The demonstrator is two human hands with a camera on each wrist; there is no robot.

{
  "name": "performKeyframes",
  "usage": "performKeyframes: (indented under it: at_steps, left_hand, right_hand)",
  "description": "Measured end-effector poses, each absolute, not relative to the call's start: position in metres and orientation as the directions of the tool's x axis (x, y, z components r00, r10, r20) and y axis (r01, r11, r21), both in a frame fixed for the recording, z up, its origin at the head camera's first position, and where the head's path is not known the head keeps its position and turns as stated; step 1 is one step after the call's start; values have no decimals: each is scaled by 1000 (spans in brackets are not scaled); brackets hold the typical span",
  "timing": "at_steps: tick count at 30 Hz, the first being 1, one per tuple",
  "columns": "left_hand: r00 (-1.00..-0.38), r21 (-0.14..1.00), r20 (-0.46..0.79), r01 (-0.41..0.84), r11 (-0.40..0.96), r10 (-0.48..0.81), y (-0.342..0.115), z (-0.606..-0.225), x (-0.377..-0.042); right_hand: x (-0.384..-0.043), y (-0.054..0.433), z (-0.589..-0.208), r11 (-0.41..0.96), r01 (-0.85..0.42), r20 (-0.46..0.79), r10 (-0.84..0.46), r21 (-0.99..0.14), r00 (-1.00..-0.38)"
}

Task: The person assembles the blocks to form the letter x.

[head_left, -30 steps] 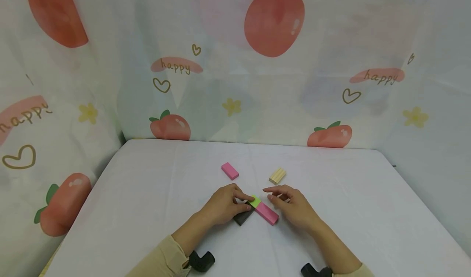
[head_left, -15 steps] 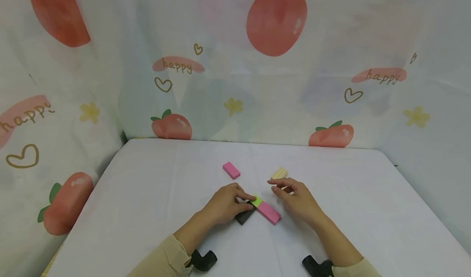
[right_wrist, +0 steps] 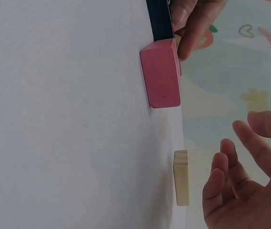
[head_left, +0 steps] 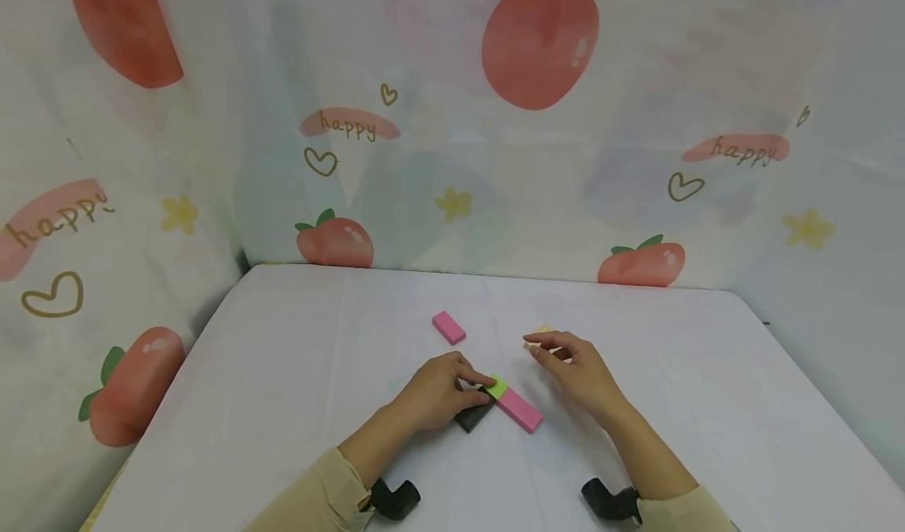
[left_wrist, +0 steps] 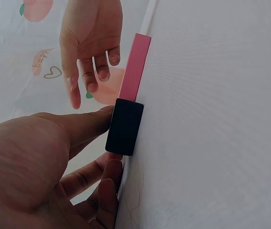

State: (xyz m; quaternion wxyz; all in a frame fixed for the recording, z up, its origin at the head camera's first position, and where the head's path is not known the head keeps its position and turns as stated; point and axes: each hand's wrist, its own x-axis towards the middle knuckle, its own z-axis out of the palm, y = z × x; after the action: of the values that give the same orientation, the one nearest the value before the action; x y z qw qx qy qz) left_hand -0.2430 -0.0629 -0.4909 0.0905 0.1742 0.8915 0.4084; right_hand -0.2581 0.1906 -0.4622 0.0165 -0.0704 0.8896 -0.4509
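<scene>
My left hand [head_left: 440, 393] holds the black block [head_left: 474, 417], its thumb on top, while the index fingertip rests on a lime-green block [head_left: 499, 385]. A long pink block [head_left: 521, 412] extends from the green one toward the front right, lying flat on the table. My right hand [head_left: 581, 367] hovers over a pale, ridged wooden block [head_left: 544, 328], overlapping most of it in the head view. In the right wrist view, that wooden block [right_wrist: 181, 179] shows a gap from the right hand's spread fingers [right_wrist: 242, 183], which hold nothing.
Farther back, left of the wooden block, a second pink block [head_left: 448, 328] lies on the white tabletop [head_left: 339, 335]. Behind the table hangs a curtain [head_left: 424, 68] printed with fruit. Black wrist-worn devices [head_left: 394, 500] sit by both cuffs.
My right hand has moved away from the pink block, back and slightly right, to over the wooden block. The left hand keeps its place on the black and green blocks.
</scene>
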Motion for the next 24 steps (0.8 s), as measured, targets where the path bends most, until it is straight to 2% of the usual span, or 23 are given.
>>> performKeyframes:
  at_steps: [24]
  left_hand:
    - [-920, 760, -27, 235, 606, 391, -64, -494, -246]
  right_hand:
    - [-282, 196, -466, 588, -54, 23, -61, -807, -998]
